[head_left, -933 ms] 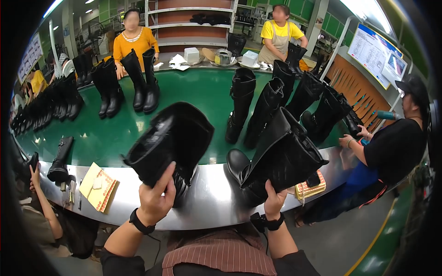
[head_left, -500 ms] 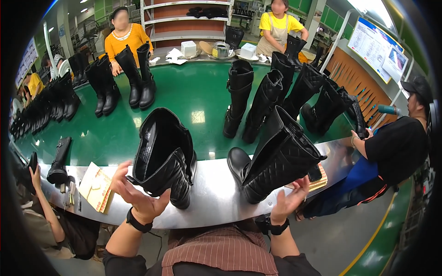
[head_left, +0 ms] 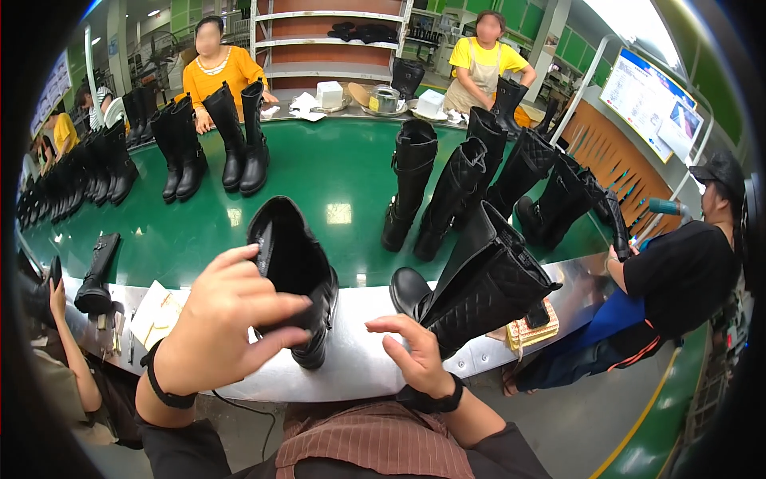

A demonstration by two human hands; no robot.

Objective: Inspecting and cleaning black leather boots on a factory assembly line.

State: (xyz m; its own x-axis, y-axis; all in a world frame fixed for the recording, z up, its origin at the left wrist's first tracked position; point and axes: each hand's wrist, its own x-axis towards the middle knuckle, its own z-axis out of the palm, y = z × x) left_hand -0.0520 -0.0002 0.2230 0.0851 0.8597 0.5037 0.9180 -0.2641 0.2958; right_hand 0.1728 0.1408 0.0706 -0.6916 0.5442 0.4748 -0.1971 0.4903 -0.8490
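Note:
Two tall black boots stand upright on the metal edge of the table before me. My left hand (head_left: pixel 231 319) is raised in front of the left boot (head_left: pixel 275 219), fingers curved and apart with nothing in them. It hides part of that boot's shaft, and I cannot tell whether the fingertips touch the rim. The right boot (head_left: pixel 495 279) has a quilted shaft leaning to the right, its toe pointing left. Beside its heel is my right hand (head_left: pixel 411 355), open and palm inward, thumb and fingers apart, with nothing held.
Several more black boots (head_left: pixel 451 195) stand on the green tabletop (head_left: pixel 335 184), right and far left. Yellow paper (head_left: pixel 157 311) lies left; a phone (head_left: pixel 538 314) rests on a yellow stack (head_left: pixel 523 339) right. A co-worker (head_left: pixel 678 263) at right holds a boot; others stand across the table.
My left hand has come away from the left boot's outer side and risen in front of it. My right hand has moved left, from the right boot's outer side to between the boots.

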